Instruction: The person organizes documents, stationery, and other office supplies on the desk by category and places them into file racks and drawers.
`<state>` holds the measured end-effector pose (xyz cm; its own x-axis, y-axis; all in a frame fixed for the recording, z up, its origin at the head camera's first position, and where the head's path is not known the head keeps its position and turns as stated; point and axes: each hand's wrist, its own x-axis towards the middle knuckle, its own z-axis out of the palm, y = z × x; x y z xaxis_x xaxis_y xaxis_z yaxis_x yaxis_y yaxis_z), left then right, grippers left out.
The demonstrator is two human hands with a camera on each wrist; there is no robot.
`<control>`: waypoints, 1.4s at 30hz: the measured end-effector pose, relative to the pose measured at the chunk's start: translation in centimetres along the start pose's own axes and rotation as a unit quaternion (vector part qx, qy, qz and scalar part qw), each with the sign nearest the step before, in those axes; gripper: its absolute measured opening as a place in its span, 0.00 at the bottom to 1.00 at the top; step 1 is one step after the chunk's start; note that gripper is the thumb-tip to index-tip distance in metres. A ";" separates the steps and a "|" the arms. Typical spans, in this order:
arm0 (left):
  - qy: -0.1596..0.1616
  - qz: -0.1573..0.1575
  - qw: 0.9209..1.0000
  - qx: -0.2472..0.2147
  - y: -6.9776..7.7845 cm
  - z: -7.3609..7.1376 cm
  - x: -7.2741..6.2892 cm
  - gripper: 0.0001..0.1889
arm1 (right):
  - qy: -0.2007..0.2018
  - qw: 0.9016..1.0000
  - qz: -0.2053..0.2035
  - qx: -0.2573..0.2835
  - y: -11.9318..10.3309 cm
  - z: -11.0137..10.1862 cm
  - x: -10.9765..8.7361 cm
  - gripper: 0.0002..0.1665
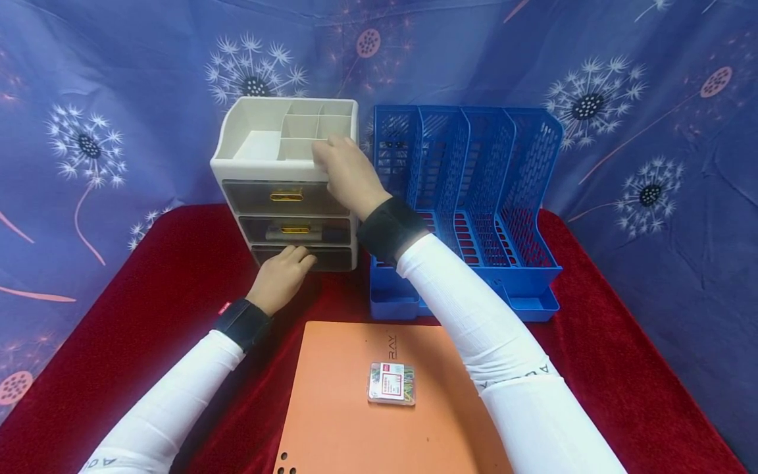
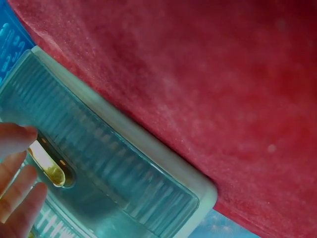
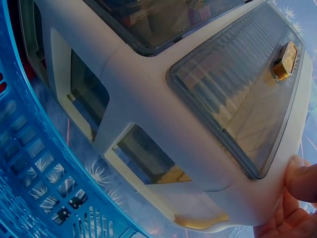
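Your two hands were well apart, both on or near the white drawer box [image 1: 302, 172]. Your right hand [image 1: 349, 168] gripped its upper front corner on the right, thumb against the outside and fingers bent over the rim. Your left hand [image 1: 283, 280] was low at the front, at the lowest drawer [image 1: 331, 260]; in the left wrist view your thumb met one end of its gold handle [image 2: 52, 168], but whether you were pinching that handle could not be told. The box stood upright, beyond your left hand and beneath your right one. Its top drawer [image 1: 245, 196] and middle drawer [image 1: 254, 229] lay between your hands, with a long shape visible through the middle front, and the box's top was split into compartments. Just right of the box, partly behind your right forearm, stood a blue file rack [image 1: 521, 282] with mesh dividers. Nearer you, between your forearms, an orange board [image 1: 343, 382] lay flat, and a small clear case [image 1: 391, 384] with a label and coloured bits rested on it. Red cloth [image 1: 148, 296] spread underneath everything, and a blue dandelion-patterned curtain [image 1: 438, 52] hung behind
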<state>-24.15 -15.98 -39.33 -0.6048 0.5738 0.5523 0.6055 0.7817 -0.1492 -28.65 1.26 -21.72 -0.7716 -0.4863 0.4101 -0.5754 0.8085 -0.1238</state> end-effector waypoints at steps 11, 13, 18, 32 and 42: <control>0.008 -0.018 1.000 0.001 -0.3 0.7 0.1 0.11 | 0.001 1.000 -0.007 0.006 -0.2 0.1 0.1 0.15; 0.008 -0.016 1.000 0.003 -0.4 0.8 0.1 0.11 | -0.001 1.000 -0.005 0.006 -0.3 0.1 0.1 0.15; 0.013 -0.008 1.000 0.007 -0.5 0.8 0.5 0.11 | -0.003 1.000 -0.003 0.004 -0.3 -0.1 0.2 0.15; -0.007 -0.003 1.000 0.026 -0.3 0.9 1.0 0.11 | -0.002 1.000 0.000 0.012 0.1 0.0 0.1 0.15; -0.029 -0.021 0.999 0.018 0.2 0.3 0.8 0.11 | -0.002 1.000 0.003 0.013 0.1 0.1 0.1 0.14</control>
<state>-24.66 -15.32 -39.12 -0.6589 0.5520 0.5111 0.5606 0.8133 -0.1556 -28.80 1.27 -21.76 -0.7755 -0.4832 0.4063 -0.5782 0.8021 -0.1495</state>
